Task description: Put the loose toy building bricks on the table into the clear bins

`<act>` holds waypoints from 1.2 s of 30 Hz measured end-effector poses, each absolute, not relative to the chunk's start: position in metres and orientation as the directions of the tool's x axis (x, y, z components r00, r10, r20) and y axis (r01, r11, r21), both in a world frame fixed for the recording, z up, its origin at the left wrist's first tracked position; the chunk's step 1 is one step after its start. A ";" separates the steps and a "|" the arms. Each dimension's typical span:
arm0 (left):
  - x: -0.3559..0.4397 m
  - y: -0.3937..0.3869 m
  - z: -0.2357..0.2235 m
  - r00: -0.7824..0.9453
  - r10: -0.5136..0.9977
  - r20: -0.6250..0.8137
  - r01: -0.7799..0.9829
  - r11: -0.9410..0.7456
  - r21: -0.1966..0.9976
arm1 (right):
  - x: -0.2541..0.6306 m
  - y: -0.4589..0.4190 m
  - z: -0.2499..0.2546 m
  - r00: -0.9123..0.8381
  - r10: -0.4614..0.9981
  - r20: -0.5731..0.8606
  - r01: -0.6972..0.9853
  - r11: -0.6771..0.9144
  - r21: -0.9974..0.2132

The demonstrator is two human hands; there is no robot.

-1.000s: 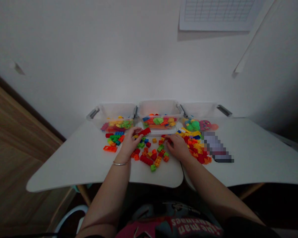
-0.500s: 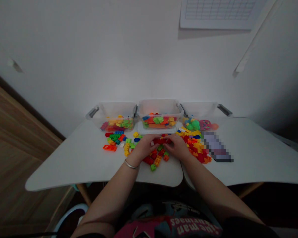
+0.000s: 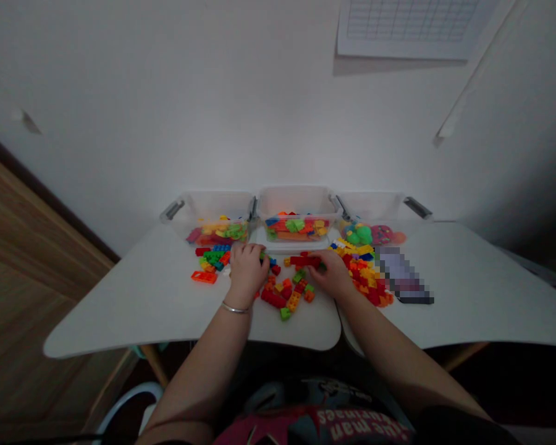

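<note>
My right hand (image 3: 332,272) is closed on a long red toy building brick (image 3: 304,261), held just above the table at the middle. My left hand (image 3: 249,270) is over the bricks to the left, fingers reaching forward and thumb apart; the bricks right under its palm are hidden. Beside its thumb lie a blue brick (image 3: 273,262) and a small red brick (image 3: 276,270). Between and in front of my hands is a loose group of bricks, among them a red one (image 3: 273,298), an orange one (image 3: 294,301) and a light green one (image 3: 285,314).
Three clear plastic bins, left (image 3: 217,204), middle (image 3: 301,201) and right (image 3: 375,207), stand along the wall with colourful pieces inside. A heap of yellow, red and orange bricks (image 3: 368,281) lies right, beside a blurred-out phone-like object (image 3: 405,275). Green and blue bricks (image 3: 215,254) lie left.
My left hand has let go of the red brick and moved left over other bricks. My right hand still holds the red brick in nearly the same spot.
</note>
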State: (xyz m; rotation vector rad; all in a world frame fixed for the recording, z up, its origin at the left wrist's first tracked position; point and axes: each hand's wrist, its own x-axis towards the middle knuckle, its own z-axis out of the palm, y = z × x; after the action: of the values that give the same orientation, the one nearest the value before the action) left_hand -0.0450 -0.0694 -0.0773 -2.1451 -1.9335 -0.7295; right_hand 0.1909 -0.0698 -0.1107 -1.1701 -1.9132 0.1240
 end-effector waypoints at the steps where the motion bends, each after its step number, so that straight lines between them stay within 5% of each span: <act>1: -0.045 -0.068 -0.079 0.067 0.899 0.433 0.963 -0.171 0.207 | 0.191 -0.069 -0.110 -0.171 0.764 0.622 0.676 0.550 -0.490; 10: -0.049 -0.061 -0.089 0.101 0.909 0.404 0.951 -0.207 0.228 | 0.202 -0.065 -0.086 -0.025 0.676 0.737 0.701 0.537 -0.469; 16: -0.049 -0.062 -0.090 0.088 0.896 0.435 0.945 -0.213 0.247 | 0.206 -0.045 -0.038 0.237 0.571 0.786 0.730 0.429 -0.532; 21: -0.048 -0.062 -0.089 0.079 0.902 0.425 0.945 -0.203 0.255 | 0.200 -0.007 -0.007 0.223 0.615 0.757 0.737 0.401 -0.543; 26: -0.048 -0.064 -0.086 0.073 0.913 0.402 0.958 -0.177 0.227 | 0.189 0.021 0.004 0.171 0.786 0.595 0.813 0.228 -0.535; 30: -0.048 -0.065 -0.086 0.045 0.919 0.392 0.967 -0.138 0.214 | 0.182 0.030 0.012 0.140 0.896 0.421 0.910 0.052 -0.412; 36: -0.048 -0.064 -0.087 0.058 0.919 0.390 0.967 -0.149 0.207 | 0.183 0.035 0.016 0.051 0.947 0.316 0.927 0.073 -0.369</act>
State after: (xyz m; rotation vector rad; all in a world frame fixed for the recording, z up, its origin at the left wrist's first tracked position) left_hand -0.0477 -0.0640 -0.0865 -2.2025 -1.9742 -0.6677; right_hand 0.1833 0.0351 0.0163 -1.8526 -1.8750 0.0566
